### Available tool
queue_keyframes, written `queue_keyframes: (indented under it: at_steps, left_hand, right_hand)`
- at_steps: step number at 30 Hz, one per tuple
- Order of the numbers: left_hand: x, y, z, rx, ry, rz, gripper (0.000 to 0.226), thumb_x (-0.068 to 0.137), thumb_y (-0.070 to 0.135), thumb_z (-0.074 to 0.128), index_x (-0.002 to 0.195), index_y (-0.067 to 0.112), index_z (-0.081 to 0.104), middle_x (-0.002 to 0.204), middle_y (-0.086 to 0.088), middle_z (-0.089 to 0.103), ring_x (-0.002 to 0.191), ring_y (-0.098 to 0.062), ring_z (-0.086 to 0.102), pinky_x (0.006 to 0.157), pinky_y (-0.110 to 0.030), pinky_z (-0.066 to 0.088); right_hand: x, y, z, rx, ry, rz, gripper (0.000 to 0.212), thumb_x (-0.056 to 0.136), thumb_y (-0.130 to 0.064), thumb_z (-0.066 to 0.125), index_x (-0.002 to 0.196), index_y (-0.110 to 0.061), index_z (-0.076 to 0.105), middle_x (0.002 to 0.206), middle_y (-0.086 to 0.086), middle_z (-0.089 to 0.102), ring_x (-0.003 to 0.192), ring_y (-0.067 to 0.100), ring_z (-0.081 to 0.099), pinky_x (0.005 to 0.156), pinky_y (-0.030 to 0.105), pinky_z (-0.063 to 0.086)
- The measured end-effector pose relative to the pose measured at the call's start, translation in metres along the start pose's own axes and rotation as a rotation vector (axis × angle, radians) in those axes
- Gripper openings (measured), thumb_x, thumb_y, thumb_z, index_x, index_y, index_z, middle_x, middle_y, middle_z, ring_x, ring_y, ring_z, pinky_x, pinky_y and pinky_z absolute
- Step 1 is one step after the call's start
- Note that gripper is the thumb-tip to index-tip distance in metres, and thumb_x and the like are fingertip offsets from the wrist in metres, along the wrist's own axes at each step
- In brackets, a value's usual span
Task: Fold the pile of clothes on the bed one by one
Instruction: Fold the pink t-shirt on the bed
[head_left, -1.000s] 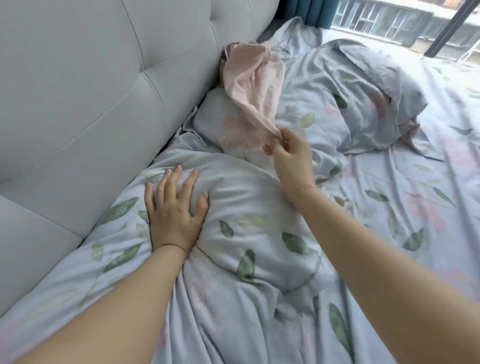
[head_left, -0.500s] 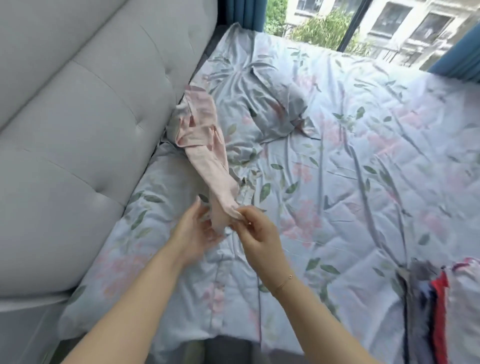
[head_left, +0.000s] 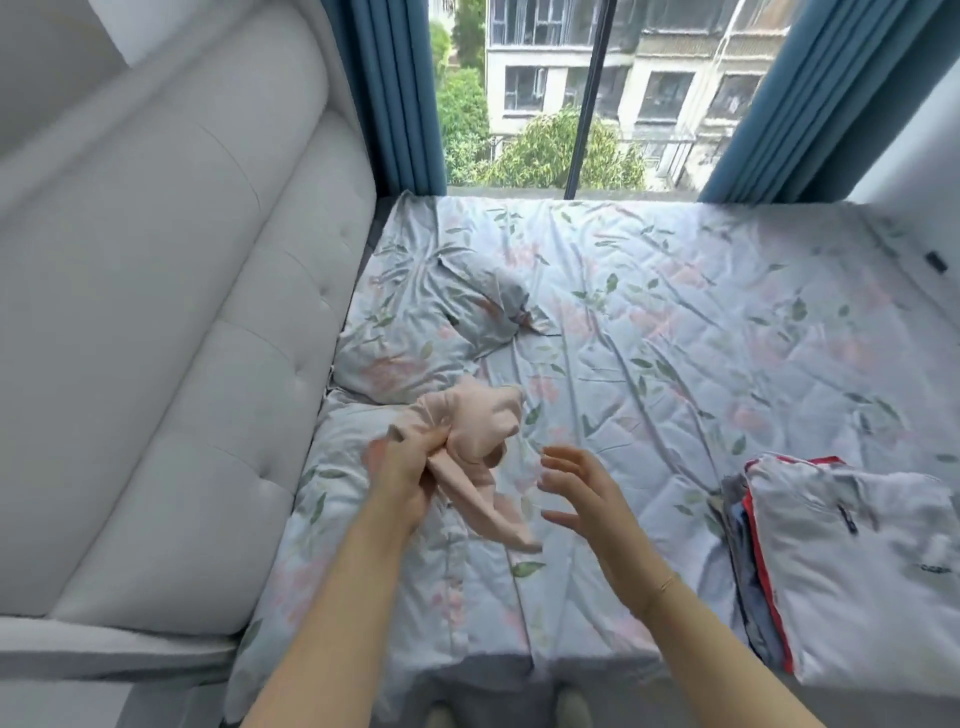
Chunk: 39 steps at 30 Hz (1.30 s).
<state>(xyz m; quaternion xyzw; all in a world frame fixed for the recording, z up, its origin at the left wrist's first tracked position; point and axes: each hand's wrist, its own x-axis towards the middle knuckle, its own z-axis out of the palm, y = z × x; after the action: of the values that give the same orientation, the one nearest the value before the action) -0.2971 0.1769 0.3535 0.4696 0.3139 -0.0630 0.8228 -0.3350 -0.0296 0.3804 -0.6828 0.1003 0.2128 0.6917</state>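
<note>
Bed (head_left: 675, 322), wide, dressed in pale blue quilted cotton printed with green leaves and pink blooms, is filling most of the room; everything below is placed against it. Padded grey upholstered headboard (head_left: 171, 332) is running along the bed's left edge. Blue curtains (head_left: 395, 93) are hanging either side of the window past its far edge. Stack of folded clothes (head_left: 852, 561), white on top with red and grey-blue layers showing beneath, is sitting at the bed's near right corner. Two matching floral pillows (head_left: 415, 322) are lying against the headboard side.

Small pale pink soft-knit garment (head_left: 478, 447) is hanging bunched just above the bed's near left part, over the closer pillow. Left hand (head_left: 402, 478) is gripping it in a fist at the gathered middle, a loose tail drooping downward. Right hand (head_left: 582, 493) is hovering beside it, fingers spread and relaxed, holding nothing.

Judgement: light, limp, no stiffness, likely to slump wherever unsupported. Best taken at a hem or waistband edge with both hands and shaken flat.

Hard to make out: what kind of garment it is; seams and openings are lost in the bunch. The stack is being cut off by the frame's right edge.
</note>
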Motion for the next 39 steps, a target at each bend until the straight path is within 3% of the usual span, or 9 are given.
queue_keyframes:
  at_steps: [4, 8, 14, 19, 21, 27, 32, 36, 39]
  left_hand:
    - [-0.057, 0.03, 0.029, 0.137, -0.204, 0.107, 0.019, 0.091, -0.004, 0.057, 0.105, 0.002, 0.067, 0.091, -0.012, 0.073, 0.082, -0.02, 0.071, 0.067, -0.029, 0.058]
    - [-0.085, 0.033, 0.035, 0.409, -0.324, 0.193, 0.028, 0.085, 0.001, 0.068, 0.113, 0.006, 0.069, 0.106, -0.013, 0.073, 0.102, -0.027, 0.069, 0.089, -0.04, 0.054]
    - [-0.088, 0.035, 0.02, 0.667, -0.211, 0.059, 0.029, 0.075, 0.02, 0.08, 0.102, 0.017, 0.072, 0.095, -0.002, 0.076, 0.096, -0.019, 0.07, 0.071, -0.022, 0.054]
    - [-0.08, 0.064, -0.012, 1.047, -0.005, 0.135, 0.027, 0.079, 0.026, 0.072, 0.103, 0.017, 0.063, 0.103, 0.001, 0.068, 0.083, -0.009, 0.06, 0.069, -0.025, 0.048]
    - [-0.082, 0.076, -0.005, 1.027, 0.03, 0.248, 0.036, 0.08, 0.012, 0.068, 0.114, 0.02, 0.057, 0.113, 0.002, 0.062, 0.096, -0.011, 0.06, 0.074, -0.024, 0.05]
    - [-0.112, 0.091, 0.031, 0.75, -0.61, 0.283, 0.079, 0.078, 0.016, 0.073, 0.137, 0.055, 0.037, 0.139, 0.031, 0.044, 0.123, 0.018, 0.04, 0.088, -0.013, 0.043]
    - [-0.121, 0.077, 0.048, 0.743, -0.505, 0.356, 0.058, 0.077, 0.012, 0.08, 0.125, 0.033, 0.055, 0.111, 0.015, 0.066, 0.089, 0.017, 0.061, 0.069, -0.007, 0.047]
    - [-0.12, 0.069, 0.046, 0.743, -0.435, 0.413, 0.047, 0.069, 0.028, 0.085, 0.112, 0.026, 0.063, 0.105, 0.003, 0.072, 0.099, -0.009, 0.067, 0.085, -0.031, 0.056]
    - [-0.12, 0.062, 0.041, 0.761, -0.479, 0.453, 0.036, 0.081, 0.032, 0.076, 0.112, 0.024, 0.059, 0.106, 0.005, 0.069, 0.1, -0.005, 0.065, 0.083, -0.026, 0.054]
  right_hand:
    - [-0.005, -0.024, -0.001, 0.236, -0.057, 0.161, 0.073, 0.061, -0.06, 0.07, 0.124, -0.027, 0.058, 0.122, -0.002, 0.062, 0.113, 0.017, 0.06, 0.094, 0.042, 0.051]
    - [0.002, -0.041, 0.018, 0.31, 0.019, -0.022, 0.039, 0.091, -0.04, 0.062, 0.124, -0.019, 0.061, 0.114, 0.005, 0.07, 0.107, 0.02, 0.066, 0.089, 0.04, 0.054]
    - [0.011, -0.062, 0.029, 0.254, 0.187, -0.09, 0.026, 0.093, -0.021, 0.062, 0.115, -0.008, 0.063, 0.106, 0.017, 0.07, 0.101, 0.029, 0.067, 0.09, 0.045, 0.053]
    - [-0.003, -0.075, 0.038, 0.199, 0.058, -0.237, 0.016, 0.092, -0.012, 0.062, 0.106, -0.003, 0.064, 0.093, 0.009, 0.069, 0.089, 0.018, 0.066, 0.074, 0.026, 0.053]
    - [-0.011, -0.084, 0.037, 0.177, -0.032, -0.281, 0.019, 0.09, -0.011, 0.065, 0.107, -0.002, 0.063, 0.091, 0.009, 0.067, 0.087, 0.018, 0.064, 0.074, 0.027, 0.051]
    - [-0.037, -0.115, 0.027, 0.007, -0.167, -0.359, 0.031, 0.078, -0.012, 0.064, 0.108, -0.017, 0.07, 0.097, 0.009, 0.072, 0.091, 0.023, 0.068, 0.08, 0.039, 0.054]
    - [-0.055, -0.121, 0.027, -0.092, -0.071, -0.513, 0.026, 0.083, 0.007, 0.064, 0.098, -0.014, 0.072, 0.092, 0.01, 0.072, 0.084, 0.01, 0.068, 0.072, 0.021, 0.053]
    - [-0.059, -0.117, 0.023, -0.104, 0.057, -0.588, 0.018, 0.079, 0.002, 0.071, 0.088, -0.013, 0.069, 0.084, 0.006, 0.07, 0.078, 0.006, 0.065, 0.071, 0.018, 0.051]
    - [-0.061, -0.115, 0.018, -0.177, 0.1, -0.625, 0.019, 0.077, 0.001, 0.074, 0.084, -0.013, 0.064, 0.066, -0.011, 0.062, 0.065, -0.001, 0.057, 0.065, 0.01, 0.044]
